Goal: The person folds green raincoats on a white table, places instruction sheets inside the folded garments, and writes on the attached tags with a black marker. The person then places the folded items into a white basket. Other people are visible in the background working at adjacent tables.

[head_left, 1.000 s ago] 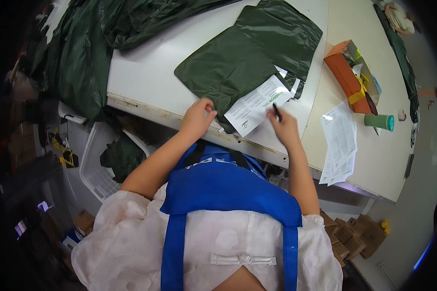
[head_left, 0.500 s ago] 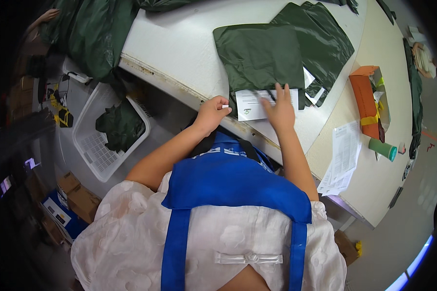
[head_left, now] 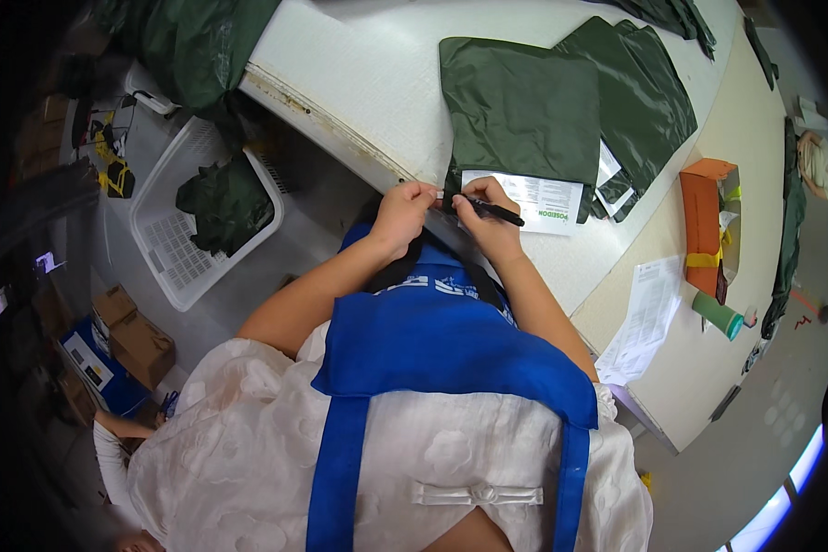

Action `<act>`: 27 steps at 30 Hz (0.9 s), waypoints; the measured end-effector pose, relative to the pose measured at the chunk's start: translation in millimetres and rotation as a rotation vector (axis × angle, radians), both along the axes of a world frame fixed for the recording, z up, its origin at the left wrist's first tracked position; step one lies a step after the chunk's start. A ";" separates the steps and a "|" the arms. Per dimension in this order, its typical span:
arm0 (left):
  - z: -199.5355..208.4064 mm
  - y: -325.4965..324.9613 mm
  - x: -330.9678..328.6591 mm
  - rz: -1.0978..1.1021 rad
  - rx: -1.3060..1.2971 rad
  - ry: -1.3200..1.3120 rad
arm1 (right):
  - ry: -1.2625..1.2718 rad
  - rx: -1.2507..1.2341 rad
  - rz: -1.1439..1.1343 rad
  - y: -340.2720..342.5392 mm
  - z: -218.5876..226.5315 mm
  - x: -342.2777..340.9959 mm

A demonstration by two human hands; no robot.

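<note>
Beyond the table's near edge, my left hand [head_left: 403, 219] is closed in a pinch. A small white tag [head_left: 440, 195] shows at its fingertips, beside the corner of a folded dark green garment [head_left: 520, 106]. Close to it, my right hand [head_left: 489, 226] grips a slim black pen-like tool [head_left: 497, 212]; its exact kind is not clear. The fingertips of both hands nearly meet. A white printed sheet [head_left: 534, 204] sticks out from under the garment's near edge, just past my right hand.
More dark green pieces [head_left: 639, 101] lie behind to the right on the white table [head_left: 359, 83]. An orange box [head_left: 701, 221], a green roll [head_left: 718, 315] and paper sheets [head_left: 642, 317] are on the right. A white basket [head_left: 170, 271] with green fabric stands at the left.
My right hand has come left from the printed sheet to my left hand, now with the black tool plainly in its grip. My left hand still pinches the white tag.
</note>
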State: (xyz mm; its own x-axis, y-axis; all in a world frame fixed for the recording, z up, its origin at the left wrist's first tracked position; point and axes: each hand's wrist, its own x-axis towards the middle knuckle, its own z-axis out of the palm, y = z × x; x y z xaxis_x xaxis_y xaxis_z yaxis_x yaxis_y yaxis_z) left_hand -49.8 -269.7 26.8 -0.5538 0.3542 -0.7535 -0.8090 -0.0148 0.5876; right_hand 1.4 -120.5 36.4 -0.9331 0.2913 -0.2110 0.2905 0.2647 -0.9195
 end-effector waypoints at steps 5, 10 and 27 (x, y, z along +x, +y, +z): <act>2.0 0.5 -1.2 0.006 0.001 -0.023 | -0.023 0.003 0.018 -0.5 -4.5 0.7; 0.4 0.5 -1.0 0.008 -0.002 -0.027 | -0.042 -0.002 0.031 -0.8 -0.3 -1.6; -3.8 -1.6 0.2 -0.041 -0.025 0.003 | -0.009 -0.015 0.013 -3.8 1.6 1.9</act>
State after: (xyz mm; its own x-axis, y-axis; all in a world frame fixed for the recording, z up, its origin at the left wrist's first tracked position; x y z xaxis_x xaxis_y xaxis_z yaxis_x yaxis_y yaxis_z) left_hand -49.5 -271.3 23.0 -0.5414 0.3577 -0.7609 -0.8069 0.0334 0.5898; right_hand 3.4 -124.4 38.1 -0.9348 0.2762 -0.2233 0.2951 0.2543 -0.9210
